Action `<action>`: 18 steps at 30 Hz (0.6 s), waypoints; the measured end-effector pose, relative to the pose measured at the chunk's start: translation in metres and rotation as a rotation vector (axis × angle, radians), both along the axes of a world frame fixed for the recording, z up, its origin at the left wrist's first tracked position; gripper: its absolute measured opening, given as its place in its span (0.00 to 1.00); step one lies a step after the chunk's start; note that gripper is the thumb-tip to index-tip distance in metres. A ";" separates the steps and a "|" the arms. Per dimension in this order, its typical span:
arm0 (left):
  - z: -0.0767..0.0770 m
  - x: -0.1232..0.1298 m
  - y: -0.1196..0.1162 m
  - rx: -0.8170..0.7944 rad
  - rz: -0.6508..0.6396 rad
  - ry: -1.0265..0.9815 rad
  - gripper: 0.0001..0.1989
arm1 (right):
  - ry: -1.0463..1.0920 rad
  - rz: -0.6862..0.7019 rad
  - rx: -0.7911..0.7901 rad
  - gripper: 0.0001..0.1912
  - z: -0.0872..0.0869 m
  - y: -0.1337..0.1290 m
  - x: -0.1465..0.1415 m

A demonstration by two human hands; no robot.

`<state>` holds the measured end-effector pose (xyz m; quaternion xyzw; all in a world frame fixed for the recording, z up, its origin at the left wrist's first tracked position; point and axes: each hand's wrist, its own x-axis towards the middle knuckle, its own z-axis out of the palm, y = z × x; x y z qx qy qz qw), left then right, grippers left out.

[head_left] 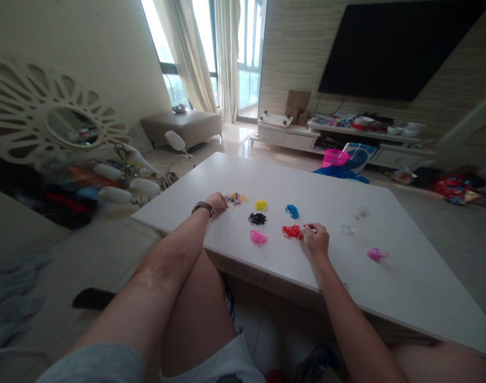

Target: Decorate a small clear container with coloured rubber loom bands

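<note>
My left hand (218,202), with a dark watch (203,207) on its wrist, rests at the left edge of a mixed-colour pile (235,199) of what look like small rubber bands. Its fingers are bent together; whatever is between them is too small to see. My right hand (318,240) is pinched beside the red pile (292,232), and a small pale bit shows at its fingers. Sorted by colour between the hands lie a yellow pile (261,204), a black pile (258,218), a pink pile (259,238) and a blue pile (292,211).
On the white table (267,178), to the right, lie a pink bundle (376,254), a clear ring-like item (347,229) and a crumpled clear item (363,213). A pink basket (334,158) stands beyond the far edge. White lamp shades (145,185) crowd the left side.
</note>
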<state>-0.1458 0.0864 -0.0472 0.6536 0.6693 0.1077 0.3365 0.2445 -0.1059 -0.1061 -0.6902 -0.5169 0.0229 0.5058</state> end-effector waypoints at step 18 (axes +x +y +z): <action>0.036 0.057 -0.037 0.003 -0.393 -0.321 0.06 | -0.023 0.004 0.004 0.12 0.001 0.000 -0.001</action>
